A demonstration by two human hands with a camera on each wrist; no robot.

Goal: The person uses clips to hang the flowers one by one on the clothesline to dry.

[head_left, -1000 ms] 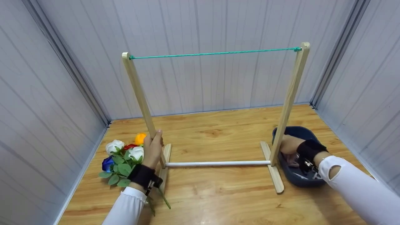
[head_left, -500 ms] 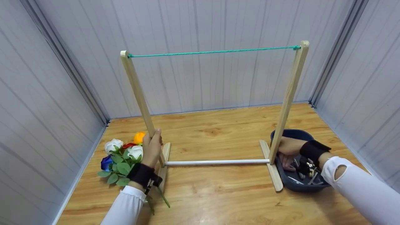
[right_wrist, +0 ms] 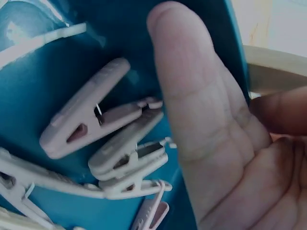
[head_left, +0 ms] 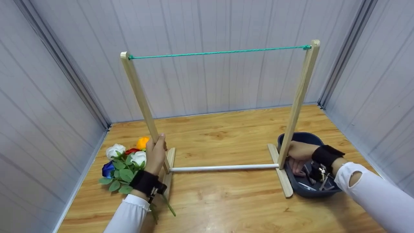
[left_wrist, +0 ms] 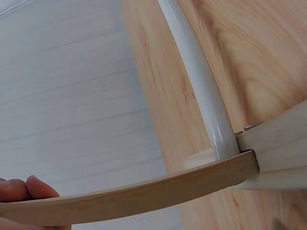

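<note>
A wooden clothesline stand (head_left: 299, 103) has a green cord strung between two posts and a white crossbar (head_left: 223, 168) low down. My left hand (head_left: 156, 155) grips the lower part of its left post (left_wrist: 144, 199), fingers wrapped round the wood. Beside the right post, my right hand (head_left: 301, 153) holds the near-post rim of a dark blue basin (head_left: 315, 193). Straight fingers (right_wrist: 184, 72) reach down inside the basin wall, and the thumb lies outside it. Several pale pink and whitish clothespins (right_wrist: 88, 115) lie in the basin below those fingers.
Artificial flowers (head_left: 124, 163) in white, blue, red and orange lie left of the stand, their stems (head_left: 168, 205) pointing toward me under the left forearm. Panelled walls (head_left: 207, 84) enclose the wood-grain table (head_left: 220, 200) at the back and both sides.
The basin has shifted slightly toward me with my right hand on it, and more clothespins show. My left hand stays on the post. The view has tilted and drifted slightly.
</note>
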